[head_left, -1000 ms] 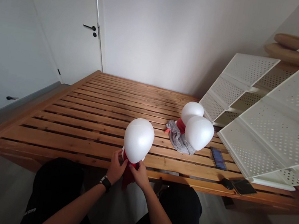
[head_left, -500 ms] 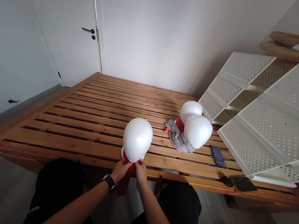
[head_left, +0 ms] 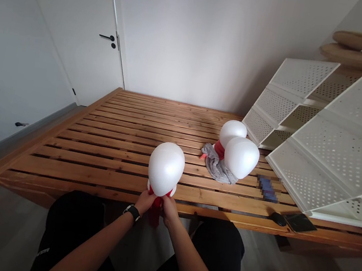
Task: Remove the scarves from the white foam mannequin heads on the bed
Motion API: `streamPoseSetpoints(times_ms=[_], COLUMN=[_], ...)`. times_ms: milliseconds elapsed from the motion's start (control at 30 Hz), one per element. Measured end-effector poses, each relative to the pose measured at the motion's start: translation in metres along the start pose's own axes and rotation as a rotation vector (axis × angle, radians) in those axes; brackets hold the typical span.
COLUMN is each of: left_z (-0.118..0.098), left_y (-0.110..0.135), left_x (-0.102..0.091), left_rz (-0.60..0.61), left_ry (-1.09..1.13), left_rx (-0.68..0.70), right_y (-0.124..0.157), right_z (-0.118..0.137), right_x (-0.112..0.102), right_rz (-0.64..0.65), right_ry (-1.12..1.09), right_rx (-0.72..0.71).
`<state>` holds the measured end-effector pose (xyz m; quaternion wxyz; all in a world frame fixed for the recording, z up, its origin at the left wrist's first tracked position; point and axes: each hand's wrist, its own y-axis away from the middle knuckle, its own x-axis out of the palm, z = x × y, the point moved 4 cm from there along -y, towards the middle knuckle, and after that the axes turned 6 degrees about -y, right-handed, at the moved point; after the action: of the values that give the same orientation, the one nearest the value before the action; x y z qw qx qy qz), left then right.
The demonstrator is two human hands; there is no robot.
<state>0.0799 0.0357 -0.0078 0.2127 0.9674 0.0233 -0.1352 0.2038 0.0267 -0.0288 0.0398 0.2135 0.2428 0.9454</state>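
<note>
A white foam head (head_left: 166,167) stands at the near edge of a wooden slatted bed frame (head_left: 123,144). A red cloth (head_left: 154,212) is wrapped round its neck and hangs down in front. My left hand (head_left: 145,202) and my right hand (head_left: 167,208) are both closed on the red cloth just under the head, close together. A dark watch sits on my left wrist. Two more white foam heads (head_left: 240,157) stand further right, one with a red cloth at its neck, beside a grey cloth (head_left: 215,165).
White perforated shelf units (head_left: 333,148) lean on the frame's right side. A dark phone (head_left: 299,222) and a small black object (head_left: 277,219) lie near the right front edge. A white door (head_left: 80,29) is at the back left. My dark-trousered knees are below.
My two hands have drawn closer together under the foam head, pinching the red cloth tighter at the neck. The head has stayed in place.
</note>
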Motion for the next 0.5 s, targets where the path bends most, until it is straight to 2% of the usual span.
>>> streamPoseSetpoints(times_ms=[133,300,400,500], left_z=[0.005,0.010,0.005,-0.001], left_y=[-0.002,-0.006,-0.003,0.004], left_x=[-0.006,-0.015,-0.018,-0.014], left_rz=[-0.029,0.026,0.098,0.240], left_ry=[0.142,0.443,0.446,0.332], left_rx=[-0.035,-0.087,-0.099,-0.142], right_y=[-0.001,-0.008,-0.009,-0.002], right_z=[0.005,0.030,0.041,0.040], right_x=[-0.008,-0.031,-0.037,-0.027], right_rz=[-0.064,-0.134,-0.091,0.023], right_ry=[-0.055,-0.186,-0.248,-0.269], right_rx=[0.083,0.089,0.114,0.184])
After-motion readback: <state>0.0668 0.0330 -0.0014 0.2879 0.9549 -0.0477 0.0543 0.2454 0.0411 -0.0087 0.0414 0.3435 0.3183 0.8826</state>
